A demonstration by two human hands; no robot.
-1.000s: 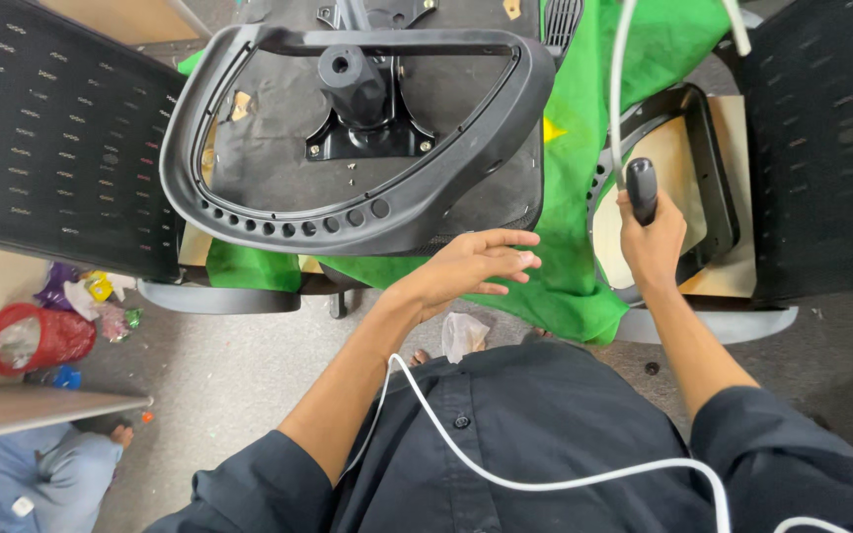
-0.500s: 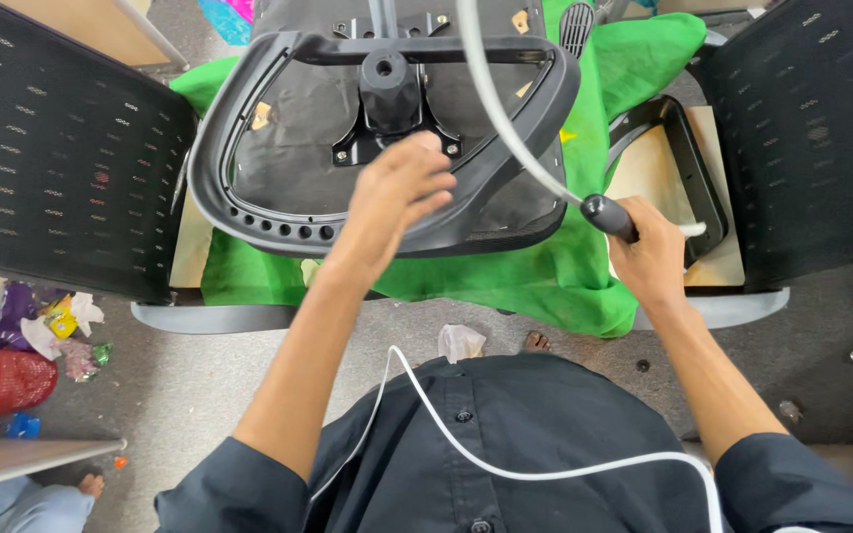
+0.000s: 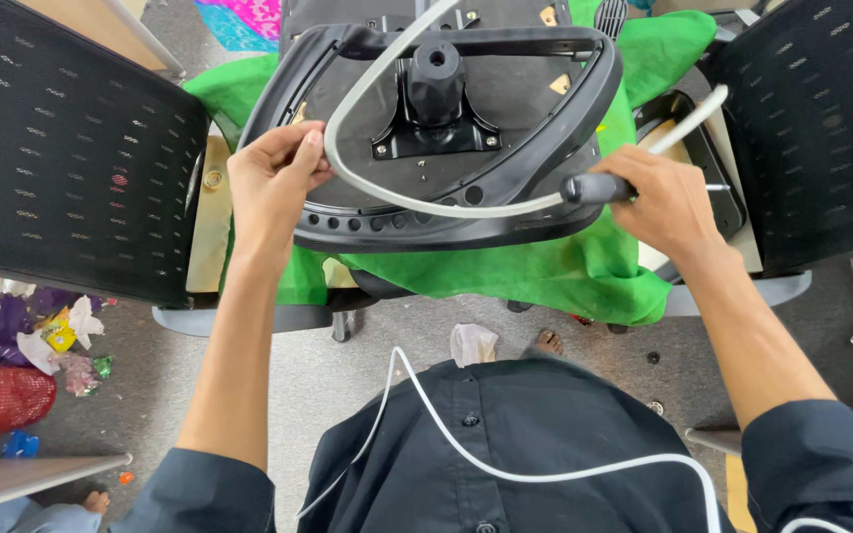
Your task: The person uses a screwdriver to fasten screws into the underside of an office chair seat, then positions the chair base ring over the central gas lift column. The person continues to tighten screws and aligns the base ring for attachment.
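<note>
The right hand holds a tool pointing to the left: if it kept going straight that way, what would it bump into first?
Most likely the black chair frame: the right hand aims its black tool handle along the frame's front rim. Farther along that line is the left hand. Depth is hard to judge from above.

Chair frame [image 3: 545,173]: black moulded plastic, matt, smooth. Mounting plate [image 3: 436,133]: black-painted metal, slight sheen. Hose [image 3: 367,188]: grey-white rubbery tubing, smooth. Tool grip [image 3: 594,188]: black matt plastic. Cloth [image 3: 555,271]: green woven fabric, creased. Backrest [image 3: 61,148]: black perforated mesh.
</note>
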